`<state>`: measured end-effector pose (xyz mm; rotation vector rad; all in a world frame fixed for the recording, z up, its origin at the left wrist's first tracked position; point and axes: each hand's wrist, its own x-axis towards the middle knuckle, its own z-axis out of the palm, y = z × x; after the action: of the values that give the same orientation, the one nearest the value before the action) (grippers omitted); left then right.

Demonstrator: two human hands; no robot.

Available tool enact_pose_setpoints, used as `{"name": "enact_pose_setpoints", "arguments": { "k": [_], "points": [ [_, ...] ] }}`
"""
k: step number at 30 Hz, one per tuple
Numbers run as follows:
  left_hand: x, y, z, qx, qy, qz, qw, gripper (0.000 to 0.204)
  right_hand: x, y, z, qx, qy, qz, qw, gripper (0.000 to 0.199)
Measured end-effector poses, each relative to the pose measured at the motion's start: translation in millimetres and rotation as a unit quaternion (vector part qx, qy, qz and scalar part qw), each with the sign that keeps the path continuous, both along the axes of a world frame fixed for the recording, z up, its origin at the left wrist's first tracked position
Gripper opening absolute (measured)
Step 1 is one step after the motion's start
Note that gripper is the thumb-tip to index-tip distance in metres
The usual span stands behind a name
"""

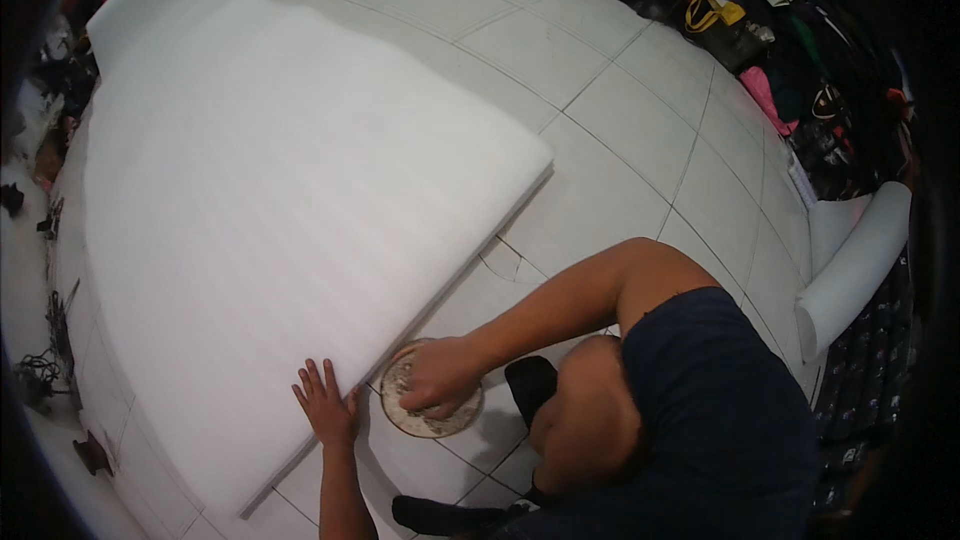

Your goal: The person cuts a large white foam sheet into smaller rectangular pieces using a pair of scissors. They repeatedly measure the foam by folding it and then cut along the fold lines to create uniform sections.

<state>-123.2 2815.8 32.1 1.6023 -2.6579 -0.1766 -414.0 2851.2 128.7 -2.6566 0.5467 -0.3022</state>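
White foam sheeting (290,190), broad and smooth, spreads across the pale tiled floor (620,130), its far corner curling upward near the wall. From where I stand, the sheet looks layered or folded: its near edge shows some thickness where it runs slantwise past the person crouching beside it.

The person's left hand (328,408) lies palm down near that edge, open, with the fingers spread on the white surface. The right hand (442,375) is over a round, shallow dish (436,436) on the tiles, just beside the sheet. Its fingers curl down toward the mottled, pale middle of the dish; I cannot tell whether they grip anything, since the back of the hand hides it.

A dark blue sleeve (720,400) covers the upper right arm, and a bent bare knee (592,405) shows beneath it, near a dark sock (532,385).

Over to the person's right, a rolled white sheet (860,270) leans among dark goods. Farther up that side, a crowded heap holds something yellow (718,13) and something bright pink (768,100). Tangled dark cables (40,370) lie by the left wall.
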Motion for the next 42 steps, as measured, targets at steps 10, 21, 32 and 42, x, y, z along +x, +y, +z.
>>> {"name": "enact_pose_setpoints", "arguments": {
  "k": [10,21,32,42],
  "points": [
    [16.1,9.5,-2.6,-0.033,0.06,0.023,0.997,0.075,-22.8,-30.2,118.2,-0.035,-0.146,-0.206,0.967,0.031],
    [0.6,5.1,24.9,0.004,0.029,0.021,0.999,0.076,-8.7,-107.0,72.3,-0.13,-0.139,-0.255,0.948,0.03],
    [-86.0,49.4,182.7,0.221,-0.035,0.118,0.967,0.071,-49.2,-77.1,148.8,0.158,0.033,-0.286,0.945,0.065],
    [-45.8,202.1,487.9,0.544,0.109,0.201,0.808,0.057,-174.9,195.1,423.1,0.488,0.1,-0.564,0.658,0.064]
  ]
}}
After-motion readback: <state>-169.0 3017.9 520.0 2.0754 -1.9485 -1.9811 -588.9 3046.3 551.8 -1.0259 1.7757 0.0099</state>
